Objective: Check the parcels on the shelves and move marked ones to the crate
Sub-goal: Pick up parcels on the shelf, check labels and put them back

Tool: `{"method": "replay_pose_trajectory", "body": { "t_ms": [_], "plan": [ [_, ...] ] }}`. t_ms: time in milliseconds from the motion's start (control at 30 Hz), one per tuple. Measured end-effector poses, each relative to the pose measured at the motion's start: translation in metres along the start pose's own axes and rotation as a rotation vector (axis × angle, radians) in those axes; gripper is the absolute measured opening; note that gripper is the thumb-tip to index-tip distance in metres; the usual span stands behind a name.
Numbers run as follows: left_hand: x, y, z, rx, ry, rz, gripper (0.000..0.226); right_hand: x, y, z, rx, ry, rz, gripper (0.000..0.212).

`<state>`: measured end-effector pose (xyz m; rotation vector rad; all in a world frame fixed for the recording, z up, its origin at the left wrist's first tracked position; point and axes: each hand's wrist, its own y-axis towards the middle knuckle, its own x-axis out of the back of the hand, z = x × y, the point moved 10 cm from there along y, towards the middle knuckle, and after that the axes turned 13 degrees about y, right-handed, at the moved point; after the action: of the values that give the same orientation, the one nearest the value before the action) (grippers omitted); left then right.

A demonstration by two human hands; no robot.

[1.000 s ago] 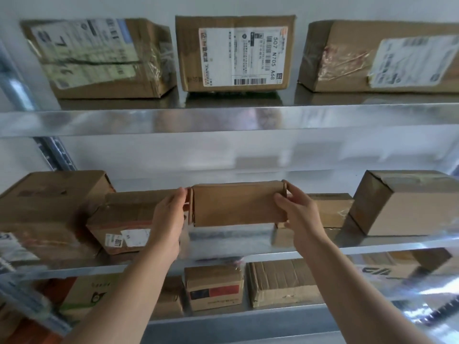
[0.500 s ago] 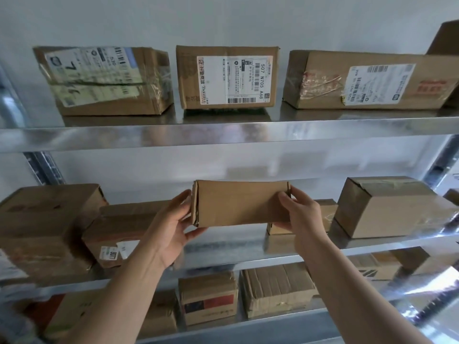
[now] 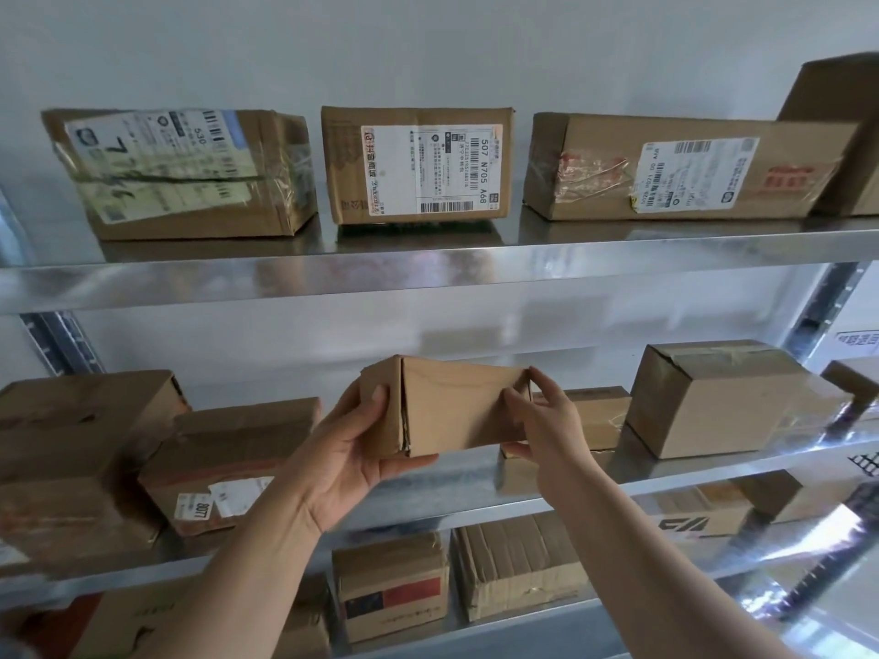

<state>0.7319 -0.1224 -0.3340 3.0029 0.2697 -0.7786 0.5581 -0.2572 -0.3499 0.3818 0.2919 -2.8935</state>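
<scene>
A small plain brown cardboard parcel (image 3: 452,406) is held in the air just above the middle shelf (image 3: 475,497). My left hand (image 3: 352,449) grips its left end, thumb on the end face and fingers underneath. My right hand (image 3: 547,420) pinches its right end, thumb below and fingers on the front and top. The faces turned to me carry no label or mark. No crate is in view.
The top shelf (image 3: 428,273) carries three labelled parcels (image 3: 418,164) and a taller box at far right. On the middle shelf, boxes lie at left (image 3: 228,463) and right (image 3: 732,401). More parcels (image 3: 395,592) sit on the shelf below.
The parcel has been turned in my hands, its left end now swung towards me. My left thumb has moved onto that end. The view has tilted upward.
</scene>
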Motion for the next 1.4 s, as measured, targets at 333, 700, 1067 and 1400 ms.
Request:
{"method": "replay_pose_trajectory", "body": {
  "t_ms": [333,700,1067,1400],
  "plan": [
    [-0.007,-0.001,-0.009,-0.042,0.264,-0.222,0.057,-0.034,-0.027,0.001,-0.132,0.004,0.203,0.050],
    [-0.033,-0.007,-0.020,-0.242,0.580,-0.334,0.048,-0.067,-0.054,0.005,-0.218,0.070,0.334,0.079],
    [-0.015,-0.008,-0.021,-0.185,0.707,-0.364,0.049,-0.033,-0.042,0.006,-0.287,0.116,0.105,0.027],
    [0.036,-0.009,-0.019,-0.067,0.775,-0.525,0.075,-0.014,-0.030,0.015,-0.323,0.203,0.134,0.038]
  ]
}}
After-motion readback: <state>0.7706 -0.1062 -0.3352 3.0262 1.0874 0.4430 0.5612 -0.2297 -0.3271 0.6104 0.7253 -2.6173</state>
